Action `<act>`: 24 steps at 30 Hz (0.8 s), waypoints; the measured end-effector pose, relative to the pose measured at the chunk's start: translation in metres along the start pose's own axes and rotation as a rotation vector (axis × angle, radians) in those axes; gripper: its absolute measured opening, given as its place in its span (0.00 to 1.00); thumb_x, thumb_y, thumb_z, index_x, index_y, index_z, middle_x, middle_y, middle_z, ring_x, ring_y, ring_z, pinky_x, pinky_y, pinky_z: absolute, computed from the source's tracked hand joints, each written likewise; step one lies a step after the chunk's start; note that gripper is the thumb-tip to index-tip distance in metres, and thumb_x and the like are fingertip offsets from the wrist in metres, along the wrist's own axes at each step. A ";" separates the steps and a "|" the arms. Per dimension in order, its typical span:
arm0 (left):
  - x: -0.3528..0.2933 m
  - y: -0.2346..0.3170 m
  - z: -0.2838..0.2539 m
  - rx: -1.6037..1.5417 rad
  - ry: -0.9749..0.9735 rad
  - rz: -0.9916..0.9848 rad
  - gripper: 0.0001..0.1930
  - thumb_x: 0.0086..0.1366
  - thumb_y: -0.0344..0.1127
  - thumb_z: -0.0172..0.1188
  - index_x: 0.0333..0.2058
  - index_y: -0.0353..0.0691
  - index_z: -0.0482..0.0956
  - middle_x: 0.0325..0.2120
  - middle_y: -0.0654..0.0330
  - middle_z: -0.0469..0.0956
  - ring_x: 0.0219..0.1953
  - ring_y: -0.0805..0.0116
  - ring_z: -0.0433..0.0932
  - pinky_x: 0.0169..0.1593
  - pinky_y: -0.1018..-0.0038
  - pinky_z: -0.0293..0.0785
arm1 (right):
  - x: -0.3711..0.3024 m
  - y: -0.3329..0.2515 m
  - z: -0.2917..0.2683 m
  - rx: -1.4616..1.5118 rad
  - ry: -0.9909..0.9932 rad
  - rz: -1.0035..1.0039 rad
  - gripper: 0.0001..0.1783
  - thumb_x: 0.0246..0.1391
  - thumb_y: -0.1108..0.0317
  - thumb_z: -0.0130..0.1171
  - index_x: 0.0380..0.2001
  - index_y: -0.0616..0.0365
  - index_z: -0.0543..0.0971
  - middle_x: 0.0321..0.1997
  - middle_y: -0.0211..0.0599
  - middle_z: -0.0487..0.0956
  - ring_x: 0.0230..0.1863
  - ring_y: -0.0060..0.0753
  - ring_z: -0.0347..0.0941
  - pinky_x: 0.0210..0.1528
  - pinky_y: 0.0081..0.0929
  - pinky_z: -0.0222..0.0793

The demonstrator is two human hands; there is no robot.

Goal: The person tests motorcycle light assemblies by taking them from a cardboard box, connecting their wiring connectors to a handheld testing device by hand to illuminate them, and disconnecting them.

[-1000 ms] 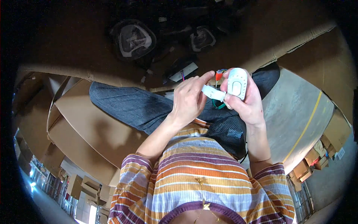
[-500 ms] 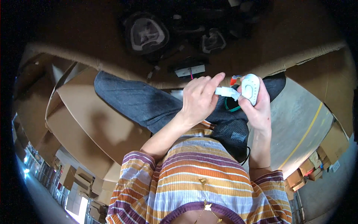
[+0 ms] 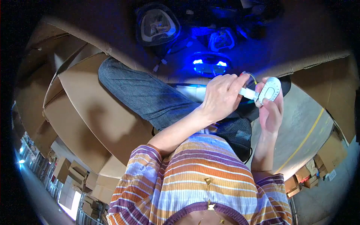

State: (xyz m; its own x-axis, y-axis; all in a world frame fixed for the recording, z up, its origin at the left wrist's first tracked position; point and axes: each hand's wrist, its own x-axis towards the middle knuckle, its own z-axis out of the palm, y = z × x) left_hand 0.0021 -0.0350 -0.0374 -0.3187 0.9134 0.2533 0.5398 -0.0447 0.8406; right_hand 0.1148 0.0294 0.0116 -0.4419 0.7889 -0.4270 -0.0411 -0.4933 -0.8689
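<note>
White oval device [image 3: 270, 90] | right fingers [image 3: 267, 104] curled round it | left fingers [image 3: 240, 81] pinching white strip [image 3: 248, 93] | blue lights [image 3: 221, 63] glowing, far side! | best kept straight, unforced

A workshop or warehouse: cardboard boxes [image 3: 332, 150], grey floor [image 3: 294, 120], yellow line [image 3: 308, 137].

Brown cardboard [image 3: 318, 62] carried the things, spreading out ahead of the left grip [image 3: 225, 95], much of it in deep shadow. Just beyond that grip, on the cardboard, lay a lamp [image 3: 210, 64] with two bright blue spots. Past it sat a small frame [image 3: 221, 40] in blue light. Farther left of the grip were a large, pale-rimmed frame [image 3: 173, 30] and small pale connectors [image 3: 164, 61], their details lost in the dimness.
</note>
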 end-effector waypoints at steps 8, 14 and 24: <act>0.000 0.005 0.006 -0.021 0.022 0.004 0.18 0.36 0.25 0.52 0.32 0.36 0.65 0.18 0.57 0.66 0.20 0.61 0.67 0.22 0.71 0.61 | 0.005 0.006 0.000 -0.115 0.138 -0.093 0.17 0.38 0.67 0.44 0.34 0.64 0.64 0.24 0.33 0.67 0.22 0.16 0.59 0.21 0.08 0.52; -0.002 -0.003 0.000 -0.134 -0.001 -0.067 0.12 0.42 0.26 0.51 0.30 0.36 0.68 0.19 0.56 0.68 0.20 0.63 0.67 0.23 0.73 0.61 | 0.005 0.002 -0.010 -0.094 0.155 -0.059 0.14 0.42 0.67 0.43 0.34 0.63 0.64 0.24 0.33 0.68 0.23 0.17 0.61 0.22 0.09 0.55; -0.056 -0.153 -0.014 -1.207 0.509 -1.336 0.07 0.54 0.33 0.42 0.29 0.36 0.66 0.12 0.65 0.59 0.13 0.77 0.53 0.16 0.81 0.49 | 0.010 0.008 -0.017 -0.410 -0.036 0.046 0.19 0.32 0.82 0.45 0.34 0.61 0.62 0.27 0.28 0.65 0.27 0.14 0.60 0.30 0.10 0.56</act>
State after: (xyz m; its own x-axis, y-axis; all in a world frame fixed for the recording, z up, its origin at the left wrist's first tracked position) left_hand -0.0740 -0.0849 -0.1737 -0.3059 0.3996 -0.8641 -0.9290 0.0731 0.3627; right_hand 0.1254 0.0394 -0.0040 -0.4662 0.7524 -0.4654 0.3370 -0.3354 -0.8797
